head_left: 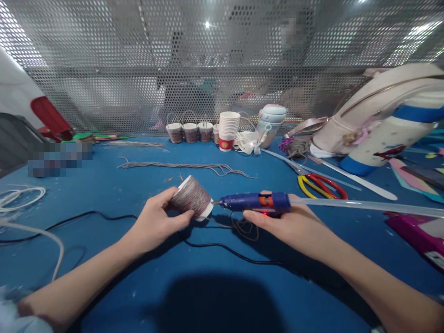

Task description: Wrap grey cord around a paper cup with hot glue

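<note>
My left hand (159, 219) grips a paper cup (193, 196) wound with grey-brown cord, tilted on its side, with a strip of white showing at each end. In my right hand (277, 222) is a blue hot glue gun (255, 202), its nozzle at the cup's right edge. A small light glows red on the gun, and a long clear glue stick (364, 206) runs out of its back to the right. Loose thin cord (246, 226) curls on the table below the nozzle.
Several cord-wrapped cups (190, 133) stand at the back beside a stack of paper cups (229, 132) and a bottle (271, 121). Cord strands (180, 165) lie mid-table. Scissors (322, 186), a bag (364, 111) and a large bottle (391, 134) are right. Black cable (225, 247) crosses the front.
</note>
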Demonstrator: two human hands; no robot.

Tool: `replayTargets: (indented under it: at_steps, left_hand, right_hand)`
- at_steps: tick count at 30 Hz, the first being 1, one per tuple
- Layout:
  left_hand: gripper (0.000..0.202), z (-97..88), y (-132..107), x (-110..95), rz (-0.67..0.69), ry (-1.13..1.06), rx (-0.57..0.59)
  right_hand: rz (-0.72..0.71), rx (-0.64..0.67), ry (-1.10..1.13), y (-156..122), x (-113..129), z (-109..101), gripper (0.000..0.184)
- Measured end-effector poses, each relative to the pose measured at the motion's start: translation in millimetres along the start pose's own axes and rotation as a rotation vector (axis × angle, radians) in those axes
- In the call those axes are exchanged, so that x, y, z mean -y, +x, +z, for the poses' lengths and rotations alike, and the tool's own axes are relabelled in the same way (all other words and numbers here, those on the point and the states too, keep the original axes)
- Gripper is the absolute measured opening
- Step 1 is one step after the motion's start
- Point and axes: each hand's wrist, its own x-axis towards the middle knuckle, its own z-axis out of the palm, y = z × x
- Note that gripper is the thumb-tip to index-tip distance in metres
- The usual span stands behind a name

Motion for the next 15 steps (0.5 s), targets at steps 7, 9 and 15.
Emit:
replayTargets:
  at_steps: [7, 9, 15]
  left_hand:
    - [0.014, -1.3, -1.0, 2.0, -0.012, -0.026, 0.019]
    - [0.013, -1.4, -0.3, 1.6, -0.022, -0.046, 0.023]
    - [0.015, -1.2, 1.2, 0.9, -0.030, -0.071, 0.020]
  right_hand:
    - [0.100, 0.019, 0.001, -2.2, -3.0, -2.3, 0.026]
    - [0.076, -0.017, 0.008, 0.0, -6.3, -4.6, 0.023]
    - [0.104, -0.053, 0.029, 16.0, -24.2, -8.4, 0.036]
